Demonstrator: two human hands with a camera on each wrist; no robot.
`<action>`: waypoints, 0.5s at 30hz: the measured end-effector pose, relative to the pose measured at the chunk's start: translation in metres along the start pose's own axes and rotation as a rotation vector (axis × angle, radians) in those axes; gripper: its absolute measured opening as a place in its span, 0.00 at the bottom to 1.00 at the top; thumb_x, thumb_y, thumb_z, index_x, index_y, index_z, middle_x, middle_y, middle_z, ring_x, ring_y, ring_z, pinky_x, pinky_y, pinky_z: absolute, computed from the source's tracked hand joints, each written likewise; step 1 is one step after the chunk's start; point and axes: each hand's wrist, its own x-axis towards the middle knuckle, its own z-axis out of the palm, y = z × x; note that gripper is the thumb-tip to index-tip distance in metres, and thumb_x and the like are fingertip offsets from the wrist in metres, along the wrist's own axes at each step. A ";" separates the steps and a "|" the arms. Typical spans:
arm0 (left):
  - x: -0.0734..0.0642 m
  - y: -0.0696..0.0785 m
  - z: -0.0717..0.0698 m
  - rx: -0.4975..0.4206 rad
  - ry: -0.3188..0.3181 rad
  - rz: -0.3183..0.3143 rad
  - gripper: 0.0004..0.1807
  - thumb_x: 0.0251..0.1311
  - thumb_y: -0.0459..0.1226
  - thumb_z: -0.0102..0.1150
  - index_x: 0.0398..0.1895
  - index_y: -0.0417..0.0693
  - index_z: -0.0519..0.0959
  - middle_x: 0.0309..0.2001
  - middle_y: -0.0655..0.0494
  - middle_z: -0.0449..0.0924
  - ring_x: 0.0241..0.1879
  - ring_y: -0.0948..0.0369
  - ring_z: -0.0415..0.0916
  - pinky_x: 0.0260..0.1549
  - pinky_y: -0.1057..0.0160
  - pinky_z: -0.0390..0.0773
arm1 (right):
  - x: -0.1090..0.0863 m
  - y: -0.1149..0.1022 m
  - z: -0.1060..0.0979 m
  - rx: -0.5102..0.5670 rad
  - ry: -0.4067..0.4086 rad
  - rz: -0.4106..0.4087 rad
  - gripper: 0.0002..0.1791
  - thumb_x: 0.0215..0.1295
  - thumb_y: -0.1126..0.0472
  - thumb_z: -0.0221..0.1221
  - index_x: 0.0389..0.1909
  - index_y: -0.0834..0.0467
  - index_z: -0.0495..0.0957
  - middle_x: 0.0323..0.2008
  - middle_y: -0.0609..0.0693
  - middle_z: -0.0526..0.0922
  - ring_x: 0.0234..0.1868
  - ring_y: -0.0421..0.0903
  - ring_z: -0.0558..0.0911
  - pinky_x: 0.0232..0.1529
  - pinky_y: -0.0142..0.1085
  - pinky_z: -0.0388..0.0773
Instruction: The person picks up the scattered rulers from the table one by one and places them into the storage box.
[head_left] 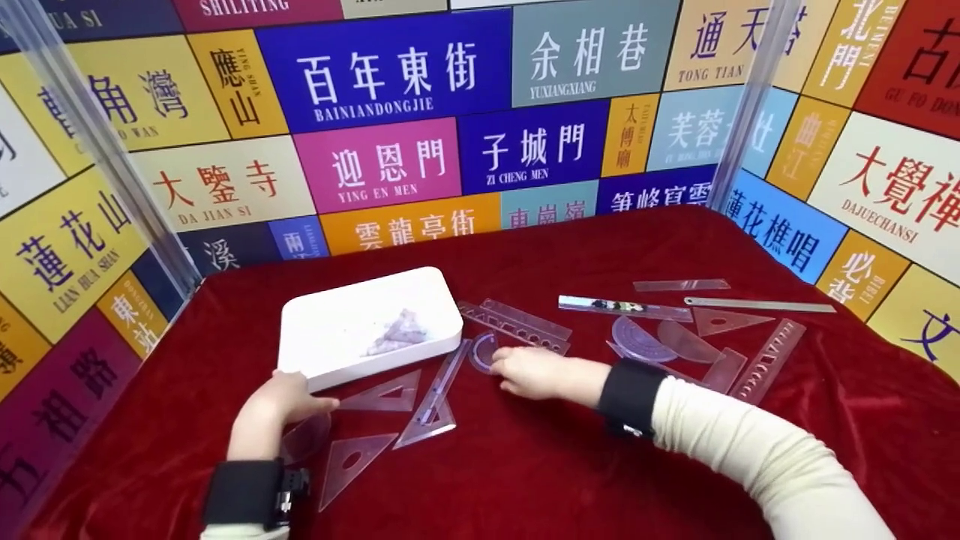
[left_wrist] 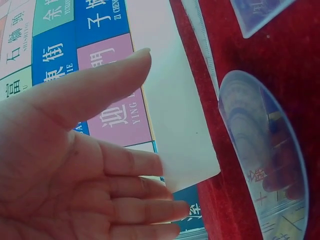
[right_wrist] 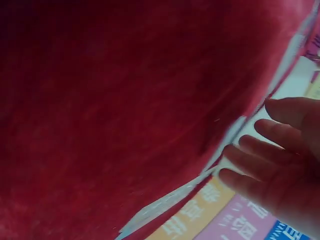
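Observation:
My left hand [head_left: 281, 405] is at the front left corner of a white box [head_left: 322, 330], its fingers straight and thumb spread in the left wrist view. A clear protractor [left_wrist: 265, 150] lies just beside that hand on the red cloth. My right hand [head_left: 529, 373] reaches over the middle of the cloth, fingertips right at the edge of a small purplish protractor [head_left: 481, 354]. In the right wrist view its fingers [right_wrist: 250, 162] are loosely bent and separate. Between the hands lie a clear set square [head_left: 352, 459], another set square [head_left: 386, 393] and a narrow ruler [head_left: 444, 381].
Behind the right hand are clear stencil rulers [head_left: 525, 321]. Farther right lie a blue protractor [head_left: 637, 341], a steel ruler [head_left: 757, 304], a patterned ruler [head_left: 600, 304] and a slotted ruler [head_left: 769, 360]. Colourful sign panels [head_left: 382, 75] stand behind the red cloth [head_left: 540, 465].

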 end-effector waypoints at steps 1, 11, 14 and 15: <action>0.000 0.000 -0.001 0.002 0.000 0.002 0.36 0.51 0.47 0.60 0.50 0.19 0.68 0.52 0.21 0.65 0.54 0.33 0.64 0.52 0.41 0.65 | 0.002 0.003 0.002 -0.008 -0.010 -0.001 0.11 0.58 0.62 0.58 0.40 0.63 0.79 0.42 0.58 0.79 0.43 0.51 0.79 0.45 0.42 0.76; -0.001 0.000 0.000 0.002 -0.005 0.011 0.36 0.51 0.48 0.60 0.49 0.19 0.69 0.50 0.22 0.67 0.53 0.33 0.65 0.52 0.41 0.66 | 0.022 0.021 0.006 -0.102 -0.070 -0.057 0.07 0.55 0.59 0.59 0.28 0.60 0.78 0.25 0.53 0.80 0.30 0.50 0.79 0.33 0.41 0.75; -0.001 -0.001 0.000 -0.003 -0.003 0.007 0.35 0.51 0.47 0.60 0.48 0.20 0.70 0.49 0.23 0.69 0.50 0.35 0.68 0.50 0.42 0.67 | 0.029 0.023 0.006 -0.088 -0.043 -0.075 0.07 0.56 0.60 0.57 0.23 0.59 0.78 0.21 0.52 0.79 0.25 0.49 0.78 0.29 0.41 0.75; -0.001 -0.001 -0.001 -0.005 -0.005 0.007 0.35 0.51 0.48 0.61 0.48 0.21 0.70 0.48 0.23 0.70 0.49 0.37 0.70 0.50 0.42 0.68 | 0.031 0.023 0.005 -0.071 -0.044 -0.062 0.07 0.56 0.61 0.57 0.22 0.59 0.77 0.20 0.51 0.79 0.24 0.49 0.78 0.28 0.40 0.74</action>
